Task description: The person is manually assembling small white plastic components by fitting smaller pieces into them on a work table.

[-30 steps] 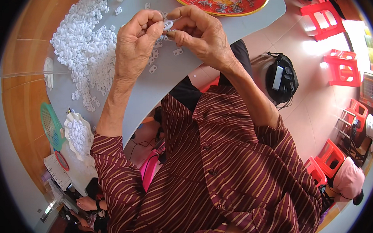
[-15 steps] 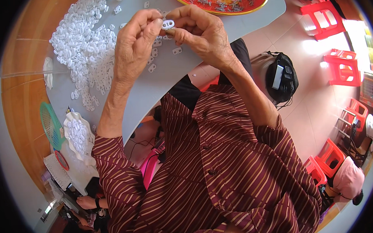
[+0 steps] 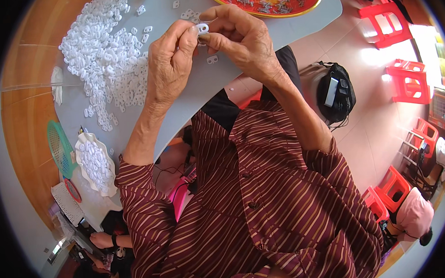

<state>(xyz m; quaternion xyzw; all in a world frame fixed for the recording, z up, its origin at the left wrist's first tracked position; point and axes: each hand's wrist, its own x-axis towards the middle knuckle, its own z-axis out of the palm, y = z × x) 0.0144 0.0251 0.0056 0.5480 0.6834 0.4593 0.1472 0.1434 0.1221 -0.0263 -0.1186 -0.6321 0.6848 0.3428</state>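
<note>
Both hands meet over the grey table (image 3: 191, 95) and pinch one small white plastic piece (image 3: 203, 28) between their fingertips. My left hand (image 3: 168, 62) grips it from the left, my right hand (image 3: 240, 39) from the right. A big heap of the same white plastic pieces (image 3: 107, 59) lies on the table just left of my left hand. A few loose pieces (image 3: 211, 60) lie under the hands.
A red patterned tray (image 3: 271, 0) with small grey metal parts sits beyond my right hand. A white dish (image 3: 94, 164) of white pieces and a green basket (image 3: 59, 148) stand at the left. Red plastic stools (image 3: 403, 81) stand on the floor at right. Another person (image 3: 108, 243) is at lower left.
Both hands stay together on the small white piece, shifting it only slightly between the fingertips. Nothing else moved.
</note>
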